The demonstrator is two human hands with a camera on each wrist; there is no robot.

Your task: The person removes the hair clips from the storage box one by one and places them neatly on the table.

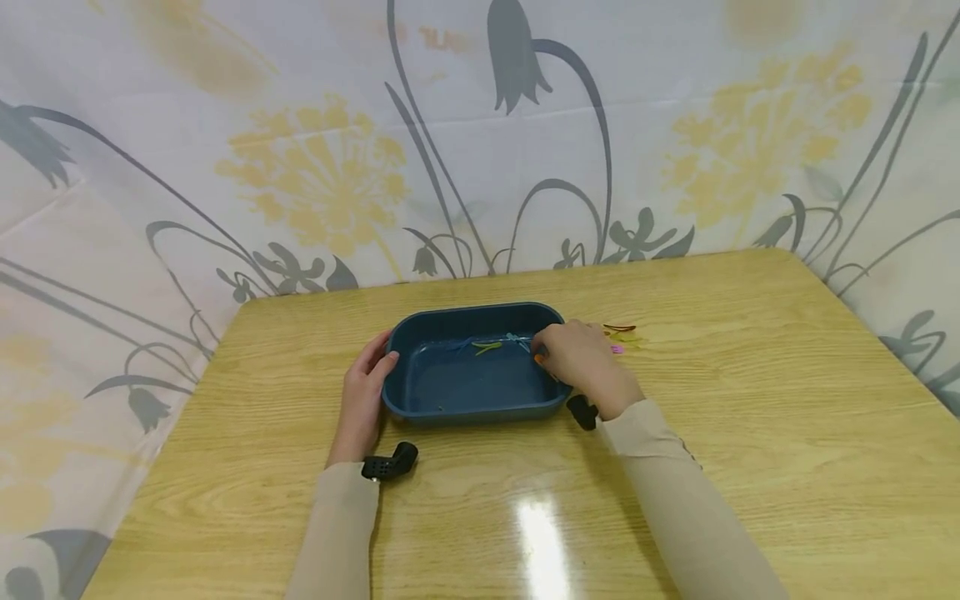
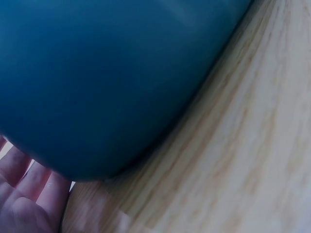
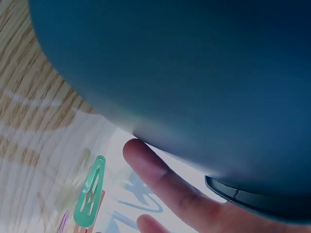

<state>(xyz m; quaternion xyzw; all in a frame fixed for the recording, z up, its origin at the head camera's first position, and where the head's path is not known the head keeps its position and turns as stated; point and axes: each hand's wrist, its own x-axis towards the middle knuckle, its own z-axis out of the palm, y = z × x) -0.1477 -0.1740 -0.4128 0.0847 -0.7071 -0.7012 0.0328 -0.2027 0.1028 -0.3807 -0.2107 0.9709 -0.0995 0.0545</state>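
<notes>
A dark blue oblong tray sits mid-table. My left hand grips its left end, thumb at the rim and fingers along the outer wall; the left wrist view shows that wall with my fingers beside it. My right hand hovers over the tray's right rim and pinches a small orange thing, seemingly a hair clip. A yellow-green clip and a blue clip lie inside the tray. In the right wrist view a finger lies by the tray wall, near a green clip.
A few more clips lie on the wooden table just right of the tray: a red-brown one, a yellowish one and a pink one. A flowered cloth hangs behind the table.
</notes>
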